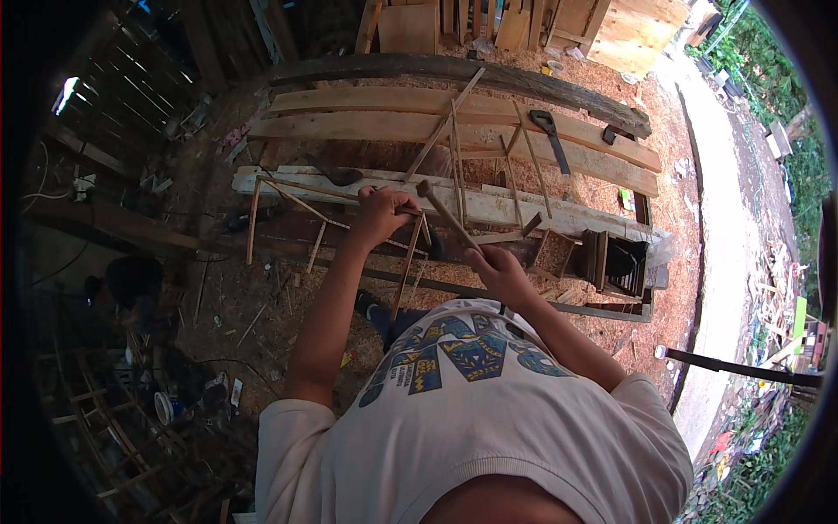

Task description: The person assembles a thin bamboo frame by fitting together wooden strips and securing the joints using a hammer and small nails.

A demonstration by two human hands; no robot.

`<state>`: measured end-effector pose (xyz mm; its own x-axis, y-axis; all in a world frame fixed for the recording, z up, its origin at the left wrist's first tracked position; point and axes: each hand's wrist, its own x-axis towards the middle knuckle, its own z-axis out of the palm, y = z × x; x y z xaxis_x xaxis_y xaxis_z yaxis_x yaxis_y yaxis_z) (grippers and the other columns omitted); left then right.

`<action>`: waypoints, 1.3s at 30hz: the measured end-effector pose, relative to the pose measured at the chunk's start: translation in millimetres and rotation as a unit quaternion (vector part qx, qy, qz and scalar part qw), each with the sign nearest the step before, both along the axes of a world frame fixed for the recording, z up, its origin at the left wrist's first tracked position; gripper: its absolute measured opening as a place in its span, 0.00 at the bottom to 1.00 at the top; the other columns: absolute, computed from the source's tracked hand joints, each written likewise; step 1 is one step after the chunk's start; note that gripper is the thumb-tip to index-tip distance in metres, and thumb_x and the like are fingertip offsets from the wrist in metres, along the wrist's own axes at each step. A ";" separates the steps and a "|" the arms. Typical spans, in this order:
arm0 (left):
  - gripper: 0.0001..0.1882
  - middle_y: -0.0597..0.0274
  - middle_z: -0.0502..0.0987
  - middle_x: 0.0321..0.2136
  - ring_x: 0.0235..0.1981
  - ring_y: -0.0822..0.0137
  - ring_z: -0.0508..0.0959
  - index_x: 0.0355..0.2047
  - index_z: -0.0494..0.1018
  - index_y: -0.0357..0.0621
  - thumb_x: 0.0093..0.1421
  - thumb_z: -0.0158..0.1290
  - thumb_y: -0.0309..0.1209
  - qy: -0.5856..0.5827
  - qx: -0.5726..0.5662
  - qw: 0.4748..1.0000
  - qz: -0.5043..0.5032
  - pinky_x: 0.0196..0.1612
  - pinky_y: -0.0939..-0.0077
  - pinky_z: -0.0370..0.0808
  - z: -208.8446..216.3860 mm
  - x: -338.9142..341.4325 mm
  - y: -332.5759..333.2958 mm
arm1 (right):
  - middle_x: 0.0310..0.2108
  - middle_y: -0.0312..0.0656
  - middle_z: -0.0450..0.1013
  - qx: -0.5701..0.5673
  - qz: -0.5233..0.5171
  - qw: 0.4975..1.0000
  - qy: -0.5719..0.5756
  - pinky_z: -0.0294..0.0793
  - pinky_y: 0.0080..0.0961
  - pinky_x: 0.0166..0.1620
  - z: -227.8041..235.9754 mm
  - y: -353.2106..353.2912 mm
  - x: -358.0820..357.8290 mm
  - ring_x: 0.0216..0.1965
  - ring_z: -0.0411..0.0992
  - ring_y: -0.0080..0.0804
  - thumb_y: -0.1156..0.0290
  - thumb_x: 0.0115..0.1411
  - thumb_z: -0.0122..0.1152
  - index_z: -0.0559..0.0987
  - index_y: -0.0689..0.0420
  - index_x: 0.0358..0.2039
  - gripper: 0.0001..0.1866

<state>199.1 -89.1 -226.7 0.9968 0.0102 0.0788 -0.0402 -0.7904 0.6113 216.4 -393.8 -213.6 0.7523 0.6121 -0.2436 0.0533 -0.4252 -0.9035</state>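
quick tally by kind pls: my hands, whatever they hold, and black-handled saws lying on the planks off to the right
Hands: 2 (left hand, right hand)
Hammer: 1
Wooden frame: 1
Black-handled saw: 1
Total: 5

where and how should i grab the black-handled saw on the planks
Probably by the black handle, from above: the saw lies across the pale planks with its handle at the far end and blade pointing back toward the person.
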 end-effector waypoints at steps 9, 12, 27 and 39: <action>0.07 0.69 0.83 0.28 0.40 0.65 0.79 0.34 0.84 0.56 0.56 0.69 0.36 0.002 0.005 1.000 0.009 0.61 0.59 0.53 0.3 2.7 -2.7 | 0.25 0.37 0.76 0.104 -0.097 0.987 0.078 0.72 0.29 0.32 -27.6 78.5 54.1 0.29 0.69 0.21 0.59 0.65 0.69 0.82 0.66 0.40 0.19; 0.07 0.68 0.83 0.27 0.39 0.65 0.79 0.34 0.85 0.56 0.56 0.69 0.37 -0.011 0.007 1.000 0.004 0.59 0.60 0.54 -3.3 1.6 -2.7 | 0.27 0.40 0.79 0.101 -0.088 0.988 0.074 0.74 0.30 0.34 -30.8 89.5 61.2 0.30 0.73 0.22 0.57 0.62 0.71 0.83 0.66 0.41 0.21; 0.08 0.66 0.81 0.28 0.36 0.65 0.78 0.36 0.86 0.55 0.55 0.70 0.38 0.007 0.008 1.000 0.007 0.56 0.64 0.54 0.2 2.5 -0.7 | 0.24 0.32 0.73 0.058 -0.054 0.996 0.040 0.70 0.25 0.30 -19.8 96.4 58.5 0.27 0.68 0.17 0.60 0.61 0.74 0.81 0.64 0.34 0.18; 0.09 0.65 0.80 0.29 0.39 0.62 0.79 0.37 0.83 0.54 0.56 0.67 0.35 -0.021 0.051 0.998 -0.018 0.55 0.61 0.59 2.2 -0.8 -4.1 | 0.25 0.38 0.78 0.069 -0.036 0.997 0.008 0.74 0.29 0.33 -34.8 97.1 64.7 0.29 0.72 0.20 0.61 0.60 0.73 0.84 0.66 0.35 0.18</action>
<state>198.3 -93.2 -224.5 0.9922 -0.0352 0.1197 -0.0934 -0.8456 0.5257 281.0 -296.7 -248.4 0.7924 0.5850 -0.1728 0.0132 -0.2997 -0.9540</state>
